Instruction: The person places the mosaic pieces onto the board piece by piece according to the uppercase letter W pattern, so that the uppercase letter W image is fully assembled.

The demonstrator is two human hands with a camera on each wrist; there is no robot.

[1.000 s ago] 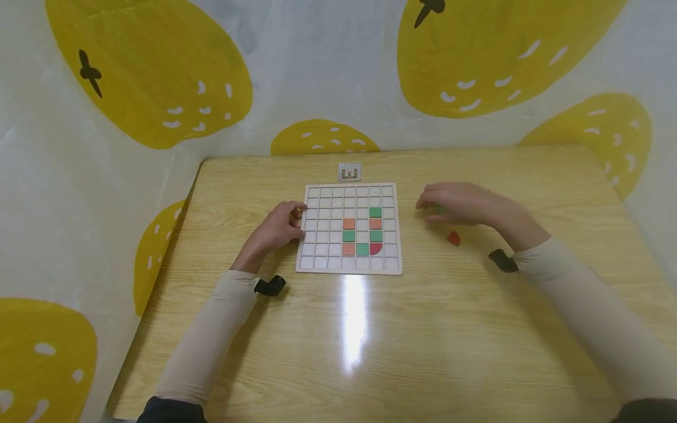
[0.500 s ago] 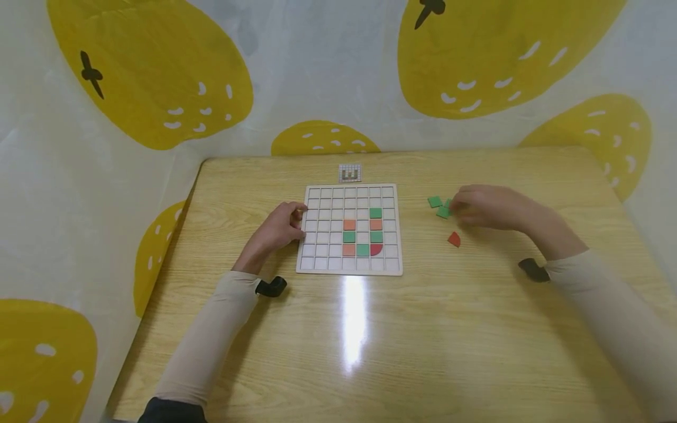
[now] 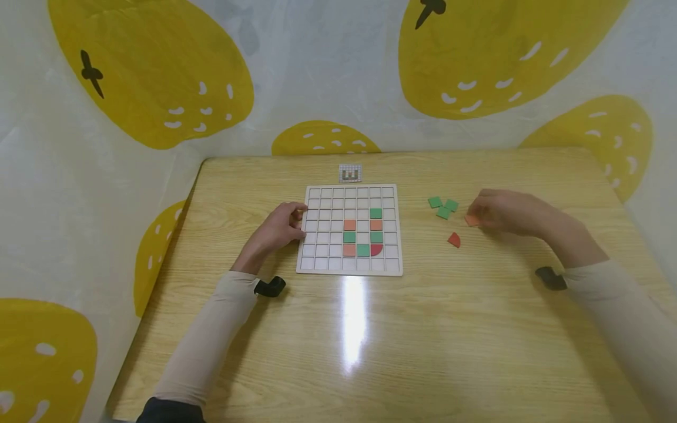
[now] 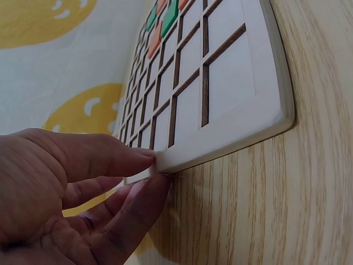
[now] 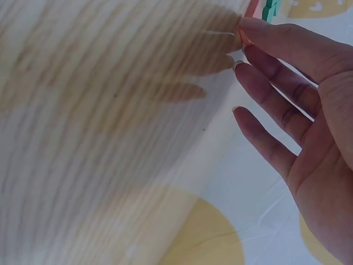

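A white grid board (image 3: 321, 265) lies on the table, bearing green and orange square tiles and a red rounded tile (image 3: 376, 250). My left hand (image 3: 278, 226) grips its left edge; in the left wrist view the thumb is on the rim and a finger against its side. Right of the board, my right hand (image 3: 505, 211) pinches an orange square tile (image 3: 472, 220) between thumb and index finger, low over the table. The right wrist view shows this tile (image 5: 244, 36) mostly hidden by the fingertips, the other fingers loosely extended.
Several loose green tiles (image 3: 443, 212) lie between the board and my right hand. A red quarter-round tile (image 3: 454, 239) is nearer to me. Behind the board lies a small pattern card (image 3: 350, 173). A fruit-patterned cloth (image 3: 328, 70) hangs behind the wooden table (image 3: 296, 352).
My right hand has moved right from over the green tiles, uncovering them, and an orange tile now shows at its fingertips. My left hand has stayed at the board's edge.
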